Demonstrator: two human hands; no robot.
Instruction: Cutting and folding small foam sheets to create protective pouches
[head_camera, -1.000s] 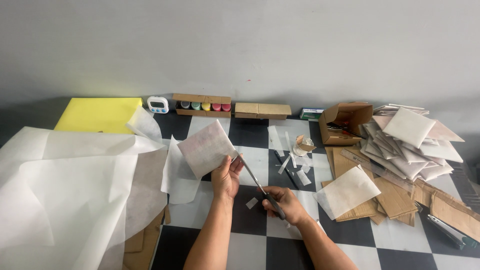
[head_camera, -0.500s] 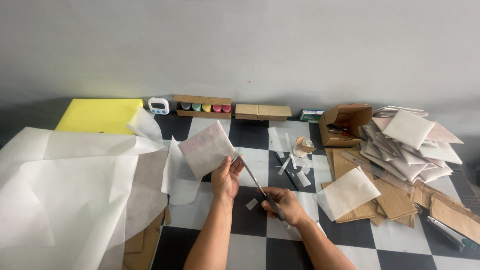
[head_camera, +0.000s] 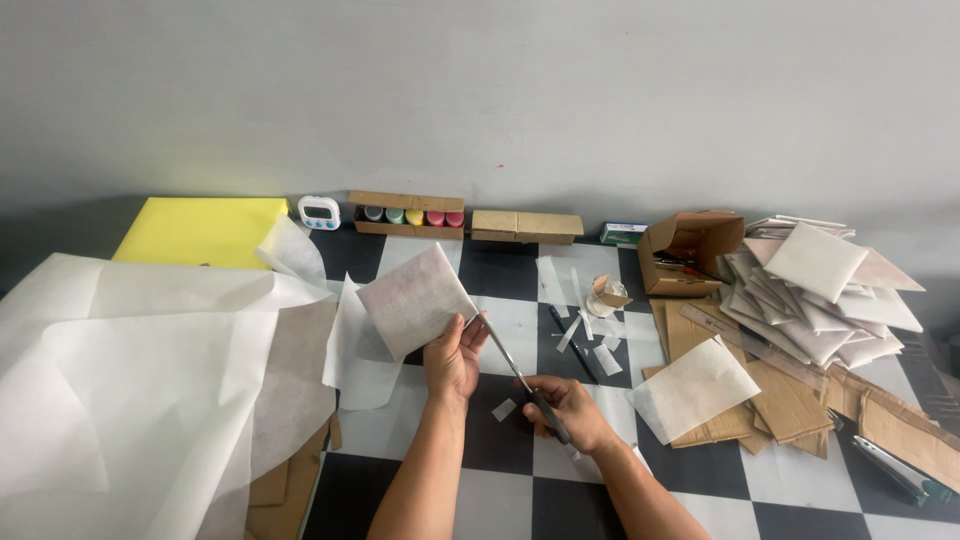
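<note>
Two hands at work, both closed on something. Left hand (head_camera: 455, 358) has its grip clamped on the lower right corner of a square white paper-wrapped pad (head_camera: 417, 298), held tilted up off the counter (head_camera: 520, 270), thumb on the near face. Right hand (head_camera: 565, 408) has its grip wrapped around the dark handles of a pair of scissors (head_camera: 520, 377); blades angle up-left and meet the pad's edge right at the left thumb. Cannot tell if the blades are open or closed.

Just below the blades, a small white paper offcut (head_camera: 503, 409) lies on the black-and-white chequered counter. More white strips (head_camera: 590, 345) are scattered behind the right hand, near a small roll of tape (head_camera: 604, 293) and a dark pen (head_camera: 572, 345).

Left of the hands: large crumpled sheets of thin white tissue paper (head_camera: 130, 370), covering most of that side, brown cardboard poking out beneath. Behind them a flat yellow foam board (head_camera: 205, 228).

Right of the hands: another white wrapped square (head_camera: 697, 385) on flat brown cardboard pieces (head_camera: 790, 395), a clear ruler (head_camera: 745, 335) across them. Further right, a heap of finished white wrapped squares (head_camera: 825, 290) next to an open brown cardboard box (head_camera: 688, 250).

Along the wall: small white digital timer (head_camera: 319, 212), long cardboard tray of coloured paint pots (head_camera: 408, 214), closed flat cardboard box (head_camera: 527, 226)
</note>
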